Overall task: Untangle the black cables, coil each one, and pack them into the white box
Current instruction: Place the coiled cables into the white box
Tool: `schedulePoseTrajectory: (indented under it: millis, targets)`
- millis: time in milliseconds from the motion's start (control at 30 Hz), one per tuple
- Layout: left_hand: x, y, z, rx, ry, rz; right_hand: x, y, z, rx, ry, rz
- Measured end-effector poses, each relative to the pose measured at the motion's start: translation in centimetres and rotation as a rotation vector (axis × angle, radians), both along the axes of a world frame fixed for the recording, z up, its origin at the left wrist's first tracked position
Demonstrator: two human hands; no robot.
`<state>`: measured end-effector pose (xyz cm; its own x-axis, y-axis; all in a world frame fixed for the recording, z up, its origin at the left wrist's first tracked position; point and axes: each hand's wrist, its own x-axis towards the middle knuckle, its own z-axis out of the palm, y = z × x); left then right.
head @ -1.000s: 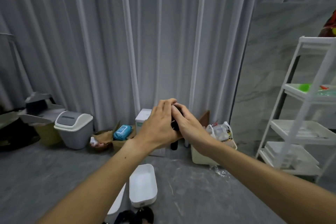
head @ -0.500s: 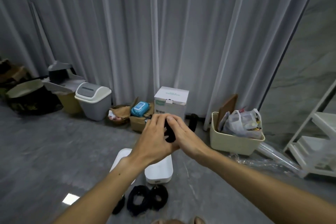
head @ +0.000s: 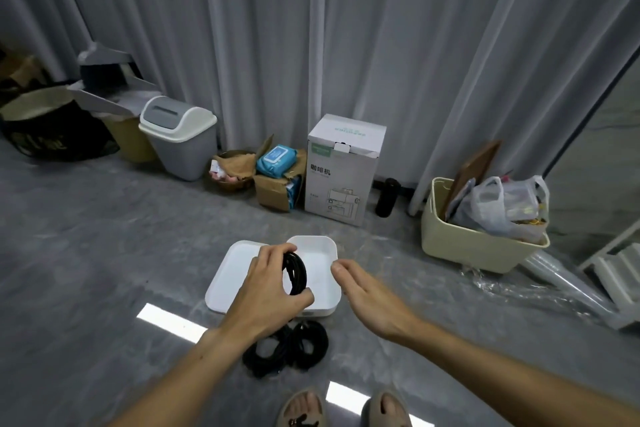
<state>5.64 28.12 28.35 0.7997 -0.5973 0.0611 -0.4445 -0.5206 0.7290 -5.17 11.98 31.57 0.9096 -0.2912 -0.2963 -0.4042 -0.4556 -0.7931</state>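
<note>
Nearest you, your two sandalled feet (head: 341, 409) stand on the grey polished floor (head: 86, 270) at the bottom edge of the view. Just ahead of them a heap of coiled black cables (head: 287, 348) lies on the floor, touching the near edge of the shallow white plastic box (head: 327, 288). Your left hand (head: 273, 284) is over that box, its fingers and thumb curled round one coiled black cable (head: 295, 273), which it holds upright above the box's left side. Your right hand (head: 367, 291) hangs just beside the box's right edge with fingers relaxed and slightly spread, holding nothing. To the left of the box, edge to edge with it, lies its flat white lid (head: 230, 274). Farther off, along the foot of the grey curtain (head: 346, 28), stand a grey bin with a cream swing lid (head: 180, 137), a brown cardboard carton topped by a blue wipes packet (head: 276, 159), a tall white printed carton (head: 343, 170), a small black cylinder (head: 388, 197), and, toward the right, a cream plastic tub (head: 478, 246) stuffed with plastic bags.
</note>
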Motion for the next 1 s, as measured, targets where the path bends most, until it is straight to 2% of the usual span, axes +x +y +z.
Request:
schedulePoseTrajectory:
  millis: [167,233,300,367,467,800,1000]
  targets:
    - [1.8,-0.3,-4.6,0.043,0.058,0.032,0.6,-1.3,-4.6,-0.169,0.066,0.057]
    - [2.4,-0.6,-6.3,0.042,0.083,0.050,0.7,-2.0,-6.1,-0.313,0.091,0.141]
    - [3.0,-0.9,-8.0,0.047,0.118,0.065,0.8,-2.6,-7.5,-0.542,0.086,0.272]
    - [3.5,-1.2,-9.7,0.056,0.137,0.076,1.0,-3.0,-9.1,-0.761,0.014,0.370]
    - [4.0,-1.6,-12.1,0.085,0.168,0.085,1.6,-3.5,-11.9,-0.923,-0.140,0.404]
    - [4.6,-3.2,-19.2,0.217,0.219,0.052,2.3,-5.0,-18.9,-0.999,-0.134,0.465]
    - [3.5,-7.1,-22.7,0.251,0.206,-0.085,1.8,-7.3,-21.9,-1.055,-0.079,0.451]
